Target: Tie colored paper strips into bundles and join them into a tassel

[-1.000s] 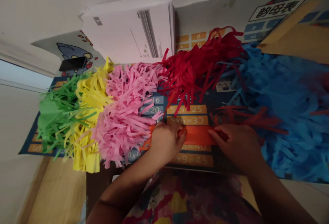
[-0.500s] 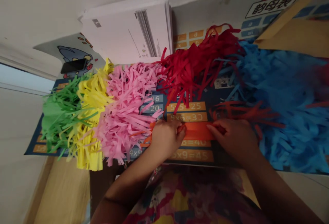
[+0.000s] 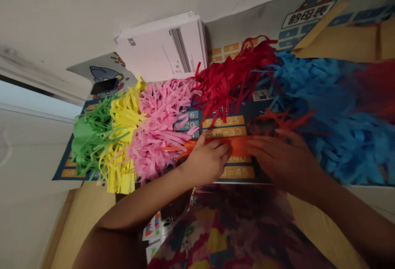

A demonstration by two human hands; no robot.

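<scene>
An orange tissue-paper tassel (image 3: 240,147) lies across the table in front of me, its middle uncut and its ends in strips. Over its left part rests my left hand (image 3: 208,160), fingers lying on the paper and slightly bent. My right hand (image 3: 279,160) lies over the right part with fingers stretched out, a little blurred. Orange strips (image 3: 284,120) fan out beyond the right hand. To the left of my hands is a pink fringe pile (image 3: 160,137); a red one (image 3: 228,79) lies behind them, and blue fringe (image 3: 345,145) is on the right.
Yellow (image 3: 123,137) and green fringe piles (image 3: 89,137) lie at the left. A dark phone (image 3: 104,87) sits behind them. White boxes or sheets (image 3: 154,50) lean against the wall. Brown paper (image 3: 333,40) is at the back right. A printed times-table mat (image 3: 224,121) covers the table.
Both hands have gone from gripping the orange paper with thumbs and fingers to lying over it with fingers extended. The view has shifted slightly.
</scene>
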